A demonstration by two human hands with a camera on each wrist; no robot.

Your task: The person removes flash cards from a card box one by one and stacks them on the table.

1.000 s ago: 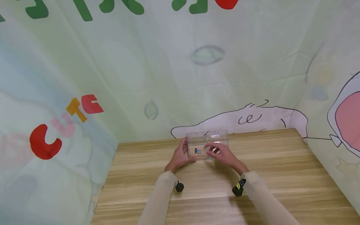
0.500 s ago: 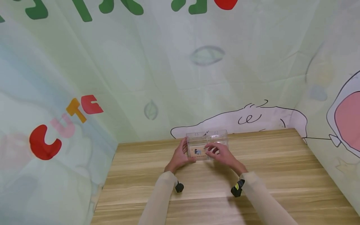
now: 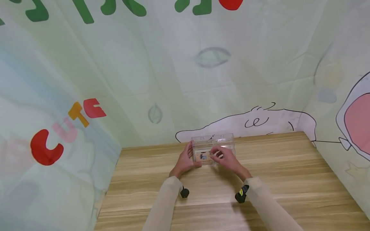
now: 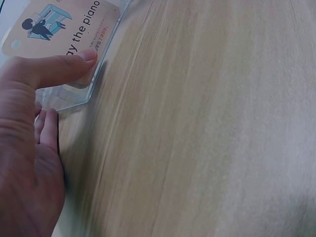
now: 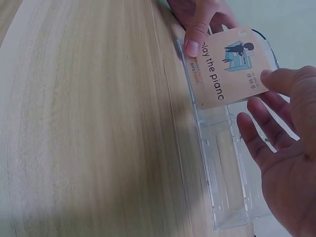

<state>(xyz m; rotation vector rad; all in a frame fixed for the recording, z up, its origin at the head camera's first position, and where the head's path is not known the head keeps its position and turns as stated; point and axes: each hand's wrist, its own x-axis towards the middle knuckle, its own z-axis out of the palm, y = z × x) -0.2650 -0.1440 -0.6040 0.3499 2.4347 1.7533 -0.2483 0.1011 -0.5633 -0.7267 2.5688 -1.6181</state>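
The flat, peach-coloured paper card [image 5: 224, 74] with "play the piano" on it lies at the left end of the long, clear plastic box [image 5: 211, 173], near the back of the light brown wooden table [image 3: 138, 183]. I cannot tell how deep in the box it sits. The left hand [image 3: 184, 160] curls round that end of the box, with its thumb pressed on the card. The right hand [image 3: 229, 159] pinches the other end of the card, thumb on the front and first finger tucked behind, the other fingers loose. To do this well, I think both hands should stay soft, so the card does not bend. The left hand should keep the box still, and the right should move the card gently, clear of the hard sides.
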